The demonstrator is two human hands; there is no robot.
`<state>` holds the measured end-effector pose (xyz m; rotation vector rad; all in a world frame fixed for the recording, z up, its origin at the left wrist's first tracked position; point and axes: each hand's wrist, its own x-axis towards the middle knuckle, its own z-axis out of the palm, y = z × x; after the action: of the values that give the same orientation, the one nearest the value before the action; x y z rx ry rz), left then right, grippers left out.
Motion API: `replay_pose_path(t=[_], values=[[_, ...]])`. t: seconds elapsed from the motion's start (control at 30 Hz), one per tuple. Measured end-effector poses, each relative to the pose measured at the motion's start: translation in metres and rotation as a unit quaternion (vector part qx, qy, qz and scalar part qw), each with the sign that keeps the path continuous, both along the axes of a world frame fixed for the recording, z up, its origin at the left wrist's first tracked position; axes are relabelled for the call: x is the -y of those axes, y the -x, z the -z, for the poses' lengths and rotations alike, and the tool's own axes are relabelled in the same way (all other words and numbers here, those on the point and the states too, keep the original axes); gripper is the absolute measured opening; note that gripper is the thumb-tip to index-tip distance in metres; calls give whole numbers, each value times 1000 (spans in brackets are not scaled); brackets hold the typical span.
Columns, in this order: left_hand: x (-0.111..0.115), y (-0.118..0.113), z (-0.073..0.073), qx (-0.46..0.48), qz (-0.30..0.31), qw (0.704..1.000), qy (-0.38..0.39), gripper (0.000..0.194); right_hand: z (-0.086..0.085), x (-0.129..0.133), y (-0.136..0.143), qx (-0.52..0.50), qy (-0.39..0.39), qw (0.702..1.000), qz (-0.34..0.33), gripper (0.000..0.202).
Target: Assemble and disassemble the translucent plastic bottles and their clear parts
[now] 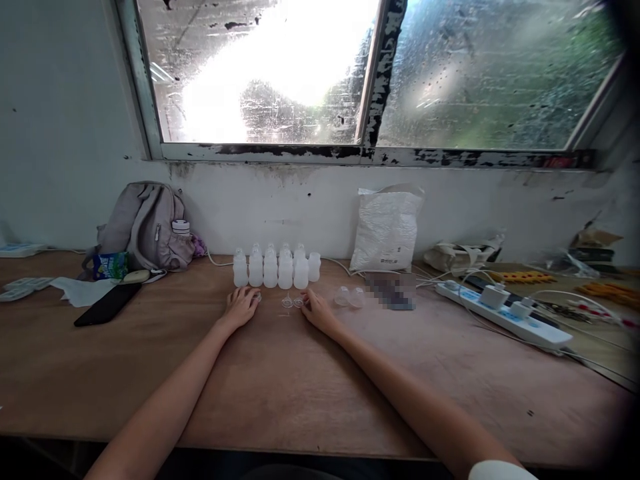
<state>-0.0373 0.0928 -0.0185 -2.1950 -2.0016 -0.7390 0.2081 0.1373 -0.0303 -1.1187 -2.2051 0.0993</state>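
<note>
My left hand (241, 307) rests palm down on the wooden table, its thumb and index finger closed around a small clear plastic piece (259, 298) that is partly hidden. Opposite it, my right hand (320, 312) lies with its fingers apart, the tips touching the edge of a clear ring-shaped piece (299, 303). Beside that ring lies another clear ring-shaped piece (287, 303). Just behind both hands stand several small frosted bottles (271, 270) with nipple-like tops in close rows. One bottle (314, 267) at the right end has no such top.
Two clear domed caps (357, 298) lie right of my right hand. A white plastic bag (387, 230) leans on the wall. Farther right is a power strip (505, 317) with cables. At left are a black phone (109, 305), a tissue (85, 291) and a backpack (145, 227).
</note>
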Motion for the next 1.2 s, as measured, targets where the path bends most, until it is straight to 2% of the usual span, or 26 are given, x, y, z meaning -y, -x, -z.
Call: replay_pose_path(t=[0.23,0.33,0.43,0.53,0.63,0.7,0.8,0.93,1.07,1.2], values=[[-3,-1,2,17,-2,1000,8,29,-5,9,0,-16,-24,1000,11,26],[-3,0,2,18,2,1000,9,32,-16,7,-1,-43,-43,997,42,23],[-3,0,1,17,3,1000,14,36,-43,-10,-3,-63,-60,993,81,21],[-4,1,2,19,-5,1000,16,39,-81,-41,1,-59,-67,991,104,23],[-5,1,2,19,-11,1000,18,39,-114,-68,13,-32,-62,992,107,27],[-6,2,2,18,-12,1000,20,37,-126,-78,24,-4,-59,993,99,33],[-6,4,2,20,-11,1000,22,36,-131,-78,43,52,-61,994,81,40],[-3,3,-1,21,-14,1000,-18,44,-123,-67,59,117,-62,989,70,37],[4,-3,-9,18,0,994,-111,45,-123,-55,60,145,-61,985,72,32],[14,-14,-23,17,14,984,-176,48,-135,-38,49,139,-82,984,69,33]])
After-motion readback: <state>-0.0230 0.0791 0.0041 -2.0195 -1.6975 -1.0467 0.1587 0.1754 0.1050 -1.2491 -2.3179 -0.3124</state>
